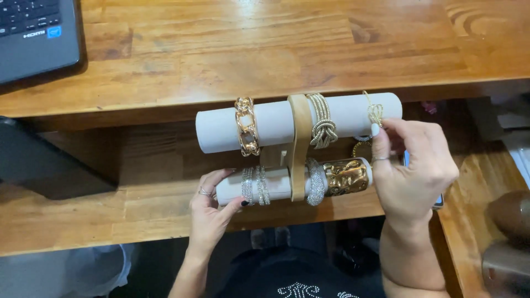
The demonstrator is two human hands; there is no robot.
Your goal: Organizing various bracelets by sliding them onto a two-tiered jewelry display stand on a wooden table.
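Note:
A two-tier bracelet stand with cream padded bars and a tan upright (301,143) lies in front of me. The upper bar (276,121) carries a chunky gold chain bracelet (247,127), a gold knot bracelet (323,124) and a thin gold bracelet (375,113). My right hand (411,171) pinches that thin bracelet at the bar's right end. The lower bar (281,185) holds sparkly silver bangles (255,186), a rhinestone bangle (316,182) and a wide gold cuff (346,176). My left hand (212,207) grips the lower bar's left end.
A grey laptop (36,36) sits at the top left on the wooden desk (276,49). A lower wooden shelf (83,215) lies under the stand. A dark flat object (44,165) is at the left, and blurred brown items (510,237) are at the right.

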